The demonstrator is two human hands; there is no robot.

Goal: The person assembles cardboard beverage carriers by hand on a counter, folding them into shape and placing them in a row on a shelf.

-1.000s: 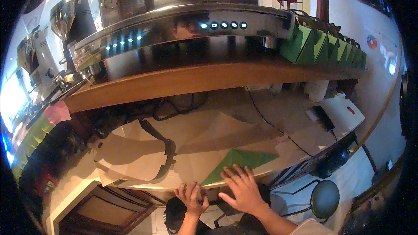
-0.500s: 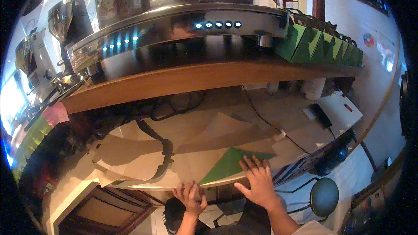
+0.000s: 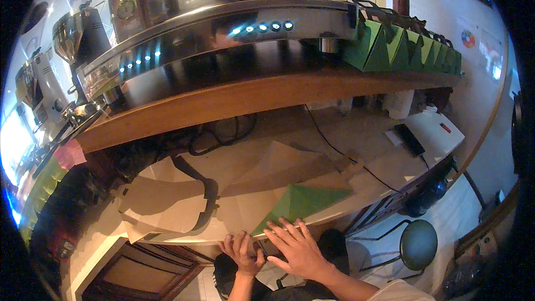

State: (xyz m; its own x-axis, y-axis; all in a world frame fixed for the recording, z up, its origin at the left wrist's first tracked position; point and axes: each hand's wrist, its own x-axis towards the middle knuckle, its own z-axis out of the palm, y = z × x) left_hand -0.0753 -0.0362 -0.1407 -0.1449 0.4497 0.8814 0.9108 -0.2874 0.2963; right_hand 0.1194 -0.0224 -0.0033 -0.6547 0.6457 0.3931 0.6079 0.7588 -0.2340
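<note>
A green sheet of paper [image 3: 301,203], folded to a pointed triangular shape, lies on the pale worktop [image 3: 223,226] at its near edge. My right hand [image 3: 300,252] is open, fingers spread, with its fingertips on the near edge of the sheet. By the sheet's left tip is my left hand [image 3: 243,256], its fingers loosely bent and apart at the worktop's edge. Nothing shows in its grasp. Left of the hands lies a cut pale sheet of card or paper [image 3: 161,203] with a dark curved strip [image 3: 210,189] along its side.
A wooden shelf [image 3: 267,92] overhangs the worktop, bearing a coffee machine [image 3: 195,33] and a row of green zigzag-topped boxes [image 3: 390,50]. A cable [image 3: 334,147] crosses the worktop toward a black device [image 3: 409,140] and white box [image 3: 440,131]. A stool [image 3: 419,248] stands right.
My right hand has slid left and nearer to me along the green paper, closer to my left hand. The left hand stays almost where it was. The view has shifted slightly.
</note>
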